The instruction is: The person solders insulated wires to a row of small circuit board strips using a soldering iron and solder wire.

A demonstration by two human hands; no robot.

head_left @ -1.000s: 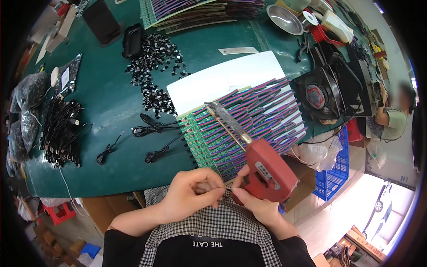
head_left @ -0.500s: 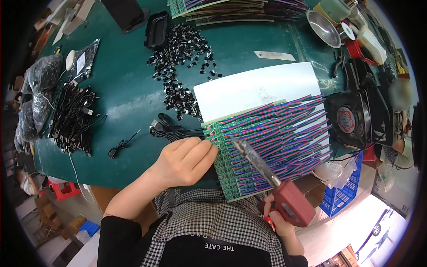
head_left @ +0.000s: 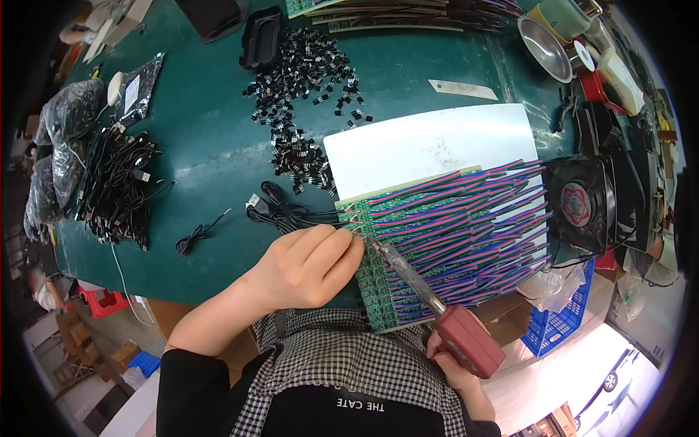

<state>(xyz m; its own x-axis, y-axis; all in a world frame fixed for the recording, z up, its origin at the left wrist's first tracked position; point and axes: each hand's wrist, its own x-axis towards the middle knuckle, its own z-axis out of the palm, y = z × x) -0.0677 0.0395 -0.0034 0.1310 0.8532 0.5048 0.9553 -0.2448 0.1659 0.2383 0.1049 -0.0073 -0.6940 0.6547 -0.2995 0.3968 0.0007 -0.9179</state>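
Observation:
My left hand [head_left: 309,266] is closed in a pinch at the left edge of a green circuit board panel [head_left: 375,295]. Thin wire ends show at its fingertips; the rest of that cable is hidden by the fingers. My right hand [head_left: 455,368] grips the dark red body of a soldering gun [head_left: 472,341]. Its long barrel slants up and left, with the tip right by my left fingertips, over the board's edge. Rows of ribbon wires [head_left: 451,233] in red, blue and black cover the panel. Just above my left hand, black USB cables [head_left: 280,210] run to the board's upper left corner.
Beneath the panel lies a white sheet [head_left: 429,142]. Small black components [head_left: 306,73] are heaped beyond it, beside a black tray [head_left: 261,40]. A bundle of black cables [head_left: 120,186] lies left, a fan [head_left: 579,202] stands right, and a metal bowl [head_left: 545,49] sits at the far right.
The soldering gun has moved left and slightly down, bringing its tip close to my left fingertips. My left hand keeps its pinch at the board's edge. The whole view has shifted slightly.

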